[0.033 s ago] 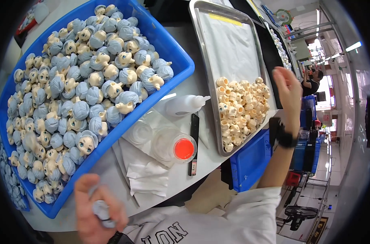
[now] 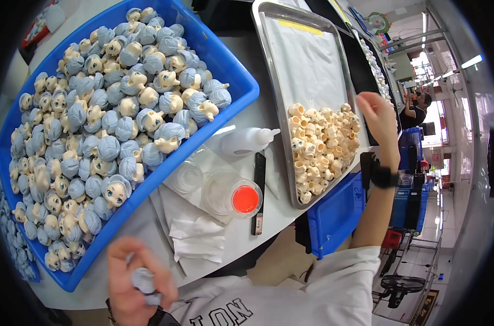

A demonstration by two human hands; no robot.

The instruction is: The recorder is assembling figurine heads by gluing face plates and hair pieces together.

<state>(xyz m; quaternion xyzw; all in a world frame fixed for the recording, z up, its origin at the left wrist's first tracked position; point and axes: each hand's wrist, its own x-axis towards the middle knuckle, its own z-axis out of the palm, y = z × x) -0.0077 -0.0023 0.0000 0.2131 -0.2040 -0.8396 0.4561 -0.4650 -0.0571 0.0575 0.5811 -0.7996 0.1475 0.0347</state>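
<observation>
My left hand (image 2: 135, 271) is by the near corner of a blue bin, its fingers closed around a grey-blue doll hair piece (image 2: 143, 280). Blur and the fingers hide much of that piece. Doll heads (image 2: 115, 193) with grey-blue hair and painted faces fill the blue bin (image 2: 203, 133). To the right, my right hand (image 2: 378, 115) hovers beside the long edge of a metal tray (image 2: 274, 89), fingers loosely extended and nothing seen in them. Hollow, skin-coloured face parts (image 2: 323, 146) are heaped in the near half of that tray, on a white liner.
Between bin and tray are a white squeeze bottle (image 2: 244, 140), a clear dish with a red round centre (image 2: 245, 199), a black bar-shaped tool (image 2: 259, 190) and folded white tissue (image 2: 197, 239). Below the tray is another blue bin (image 2: 334, 217). A person (image 2: 415, 110) is in the background.
My left hand has shifted slightly right and down with the hair piece still in it. My right hand has moved a little left, toward the tray's edge.
</observation>
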